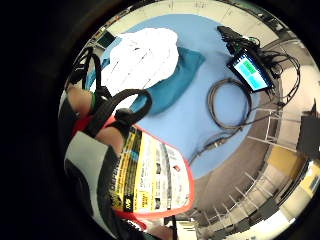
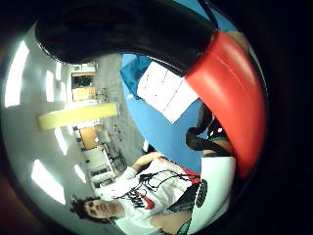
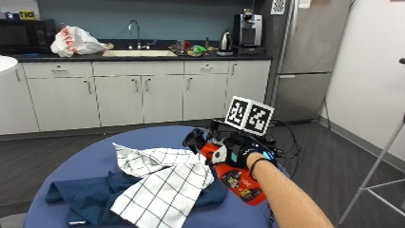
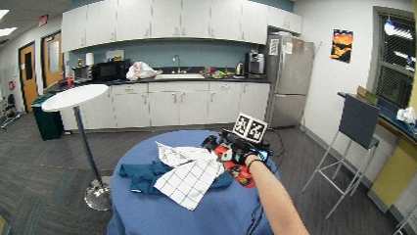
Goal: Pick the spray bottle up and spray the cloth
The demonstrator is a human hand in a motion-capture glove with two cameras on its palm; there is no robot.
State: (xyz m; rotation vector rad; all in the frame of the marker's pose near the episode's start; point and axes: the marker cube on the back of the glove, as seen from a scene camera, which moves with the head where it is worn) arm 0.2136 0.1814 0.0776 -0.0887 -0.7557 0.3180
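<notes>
the right hand [image 3: 235,154] is curled round the neck of the red spray bottle [image 3: 240,183], fingers wrapped below the black nozzle head. the bottle tilts, its nozzle end turned toward the white checked cloth [image 3: 166,183] and its base toward the person, held just above the round blue worktop [image 3: 89,164]. the bottle's yellow and white label [image 1: 150,175] faces the palm.

the checked cloth lies just beside the bottle, draped over a dark blue cloth [image 3: 85,197] that spreads out past it on the side away from the bottle. the nozzle sits close to the checked cloth's near edge; i cannot tell whether they touch.

on the far side of the bottle from the cloths, a small device with a lit screen [image 1: 250,72] and a coiled grey cable [image 1: 230,102] rest on the worktop.
</notes>
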